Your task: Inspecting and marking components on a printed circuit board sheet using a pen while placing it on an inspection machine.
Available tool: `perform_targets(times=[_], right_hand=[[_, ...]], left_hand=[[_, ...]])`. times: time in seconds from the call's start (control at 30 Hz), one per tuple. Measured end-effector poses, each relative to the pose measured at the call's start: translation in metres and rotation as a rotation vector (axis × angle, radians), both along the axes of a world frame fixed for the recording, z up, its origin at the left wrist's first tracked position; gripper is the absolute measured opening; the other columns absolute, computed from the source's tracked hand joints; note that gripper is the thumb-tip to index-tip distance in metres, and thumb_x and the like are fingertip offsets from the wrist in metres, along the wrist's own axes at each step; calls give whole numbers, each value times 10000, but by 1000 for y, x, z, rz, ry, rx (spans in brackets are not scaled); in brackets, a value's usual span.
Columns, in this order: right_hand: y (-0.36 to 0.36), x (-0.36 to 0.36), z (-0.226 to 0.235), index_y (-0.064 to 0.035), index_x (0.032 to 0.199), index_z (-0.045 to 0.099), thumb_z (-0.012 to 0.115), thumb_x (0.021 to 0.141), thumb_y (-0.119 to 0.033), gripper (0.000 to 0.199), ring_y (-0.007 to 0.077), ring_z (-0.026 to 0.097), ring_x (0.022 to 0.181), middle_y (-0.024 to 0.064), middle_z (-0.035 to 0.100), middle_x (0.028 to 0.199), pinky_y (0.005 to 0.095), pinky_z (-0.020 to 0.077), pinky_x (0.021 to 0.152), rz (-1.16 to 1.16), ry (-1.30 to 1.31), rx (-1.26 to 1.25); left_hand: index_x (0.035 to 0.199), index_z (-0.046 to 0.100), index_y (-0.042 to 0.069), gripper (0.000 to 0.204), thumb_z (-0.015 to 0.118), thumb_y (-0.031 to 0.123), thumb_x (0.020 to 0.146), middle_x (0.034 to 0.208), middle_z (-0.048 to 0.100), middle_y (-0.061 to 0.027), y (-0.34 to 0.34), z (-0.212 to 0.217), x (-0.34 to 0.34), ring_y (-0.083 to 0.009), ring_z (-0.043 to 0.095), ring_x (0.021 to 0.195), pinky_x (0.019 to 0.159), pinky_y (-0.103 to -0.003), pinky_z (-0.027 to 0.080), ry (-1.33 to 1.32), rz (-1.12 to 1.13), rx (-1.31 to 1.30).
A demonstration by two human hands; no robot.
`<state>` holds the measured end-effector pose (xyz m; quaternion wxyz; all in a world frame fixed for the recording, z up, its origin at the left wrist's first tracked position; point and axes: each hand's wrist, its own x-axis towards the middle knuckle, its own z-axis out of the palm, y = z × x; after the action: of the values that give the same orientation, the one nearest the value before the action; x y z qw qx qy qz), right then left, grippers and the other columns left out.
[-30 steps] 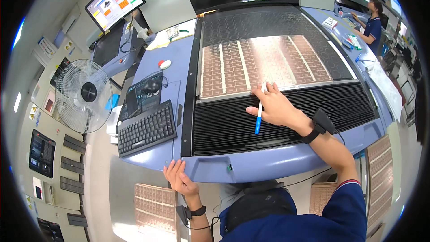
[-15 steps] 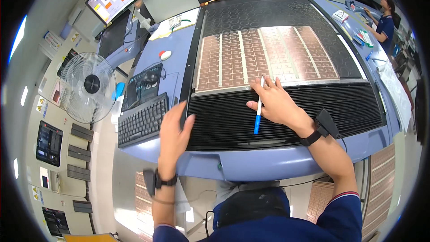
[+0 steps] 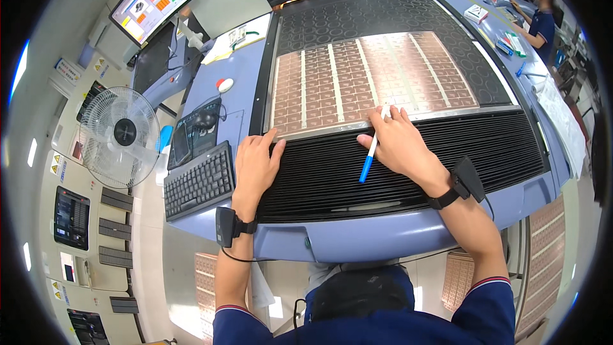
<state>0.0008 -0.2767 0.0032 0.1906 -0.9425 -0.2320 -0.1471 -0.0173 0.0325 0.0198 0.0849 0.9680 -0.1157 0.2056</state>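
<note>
One right hand [image 3: 402,144] grasping one blue-and-white pen [image 3: 371,150], fingertips at the near edge of one copper-coloured panel [image 3: 377,76], one left hand [image 3: 257,163], fingers extended and unclenched, by its near left corner, panel flat on one black bed [image 3: 345,21], one keyboard [image 3: 201,182] leftward, one fan [image 3: 122,135], one monitor [image 3: 151,3] beyond

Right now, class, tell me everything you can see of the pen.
The pen is slim, with a white barrel and blue lower end, apparently plastic; I can't tell whether the blue is a cap. It slants in the right grip above the black ribbed surface, blue end leftward toward the person, white end toward the copper-coloured sheet.
</note>
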Motion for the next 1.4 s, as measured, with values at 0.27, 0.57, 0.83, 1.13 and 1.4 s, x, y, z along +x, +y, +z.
perform_targets(times=[0.27,0.57,0.83,1.13,1.4], right_hand=[[10,-2,0,98,1249,493,625,958,-384,579,622,525,1156,427,576,1177,613,397,1048,-3,-77,-107],[4,0,-1,98,1284,493,627,959,-367,582,612,480,1227,423,560,1222,608,370,1071,-15,-6,-88],[5,-2,-3,119,1303,480,614,964,-371,611,623,457,1248,445,535,1251,638,322,1094,25,-32,-83],[2,-11,1,90,1318,468,615,970,-341,573,620,443,1262,425,531,1270,641,331,1097,10,21,-113],[20,-12,27,52,1343,477,593,995,-305,512,476,562,1178,314,576,1255,606,309,1129,137,84,142]], left_hand=[[1150,701,30,339,640,300,955,1047,704,-177,9,3,1,-345,614,1061,931,-438,465,16,11,-84],[1250,650,1,392,672,235,936,1211,661,-213,66,29,-86,-354,607,1117,1001,-428,447,-213,359,-335],[1141,684,-46,373,597,276,973,845,727,-189,176,-5,-128,-325,695,767,739,-430,528,-242,710,36],[1012,686,-50,335,623,278,982,628,626,-62,18,63,-98,-170,606,569,661,-334,510,267,-432,-1347],[764,675,-24,495,682,434,951,569,510,-38,-73,185,-101,-160,491,496,565,-339,455,980,-1645,-1531]])
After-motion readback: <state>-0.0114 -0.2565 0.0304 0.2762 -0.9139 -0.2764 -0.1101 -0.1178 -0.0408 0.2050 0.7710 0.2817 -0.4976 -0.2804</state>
